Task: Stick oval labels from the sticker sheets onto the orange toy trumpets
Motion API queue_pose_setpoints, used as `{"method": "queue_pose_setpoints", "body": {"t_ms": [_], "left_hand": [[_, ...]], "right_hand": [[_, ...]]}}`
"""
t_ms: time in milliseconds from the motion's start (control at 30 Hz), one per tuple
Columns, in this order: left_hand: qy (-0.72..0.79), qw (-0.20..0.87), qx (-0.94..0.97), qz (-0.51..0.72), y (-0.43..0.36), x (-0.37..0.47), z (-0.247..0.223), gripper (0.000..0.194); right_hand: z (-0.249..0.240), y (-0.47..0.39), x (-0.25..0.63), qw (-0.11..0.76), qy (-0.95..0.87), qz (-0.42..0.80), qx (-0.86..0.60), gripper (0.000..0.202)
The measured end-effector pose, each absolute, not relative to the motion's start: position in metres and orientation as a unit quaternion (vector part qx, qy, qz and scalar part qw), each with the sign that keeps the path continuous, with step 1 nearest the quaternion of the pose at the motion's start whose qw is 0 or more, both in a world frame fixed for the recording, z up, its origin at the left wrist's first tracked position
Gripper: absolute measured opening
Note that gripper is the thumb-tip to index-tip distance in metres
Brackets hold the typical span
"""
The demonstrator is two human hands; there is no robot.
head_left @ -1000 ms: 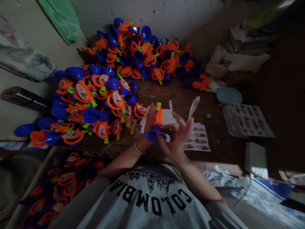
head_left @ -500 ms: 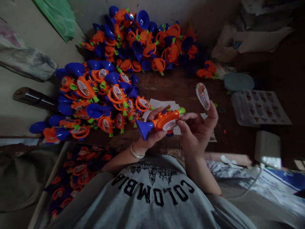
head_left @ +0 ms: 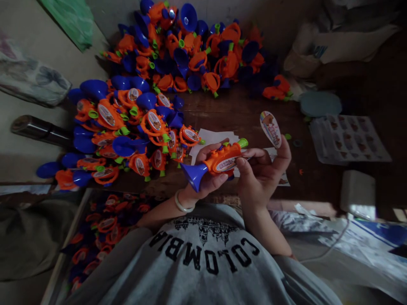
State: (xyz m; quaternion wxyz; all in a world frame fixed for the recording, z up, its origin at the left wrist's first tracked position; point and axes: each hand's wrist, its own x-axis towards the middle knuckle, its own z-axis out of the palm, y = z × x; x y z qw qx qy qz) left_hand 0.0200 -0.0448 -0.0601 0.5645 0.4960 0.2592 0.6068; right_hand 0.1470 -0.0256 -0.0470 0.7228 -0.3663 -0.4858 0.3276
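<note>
My left hand (head_left: 208, 185) is closed around an orange toy trumpet (head_left: 212, 162) with a blue bell and a lime-green mouthpiece. The bell points left and down, the mouthpiece up and right. An oval sticker (head_left: 225, 164) lies along the trumpet's side, facing me. The thumb of my right hand (head_left: 259, 180) presses on the sticker's right end, with other fingers curled behind it. A second oval sticker (head_left: 269, 127), with a rainbow and a brown cartoon animal, clings to my raised right index fingertip. White paper sheets (head_left: 216, 136) lie partly hidden behind my hands.
Stickered trumpets (head_left: 140, 123) are heaped left on the dark table (head_left: 222, 112); another heap (head_left: 190, 55) lies at the back. More fill a box (head_left: 104, 237) below. A dark bottle (head_left: 41, 130) stands left. Sticker sheets (head_left: 351, 137) and a pale-blue lid-like object (head_left: 319, 103) lie right.
The trumpet has turned slightly, showing more of its sticker, and my right thumb presses at the sticker's end. The sticker on my index finger stays there. The view has shifted a little.
</note>
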Motion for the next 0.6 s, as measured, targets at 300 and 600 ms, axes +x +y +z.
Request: {"method": "queue_pose_setpoints", "body": {"t_ms": [300, 600], "left_hand": [[0.278, 0.545, 0.498, 0.614, -0.0432, 0.0237, -0.0566, 0.062], [0.304, 0.537, 0.466, 0.635, -0.0405, 0.0269, -0.0637, 0.047]], "right_hand": [[-0.049, -0.0239, 0.1426, 0.729, -0.489, 0.297, -0.376, 0.078], [-0.0477, -0.0233, 0.1365, 0.722, -0.512, 0.239, -0.4, 0.077]]}}
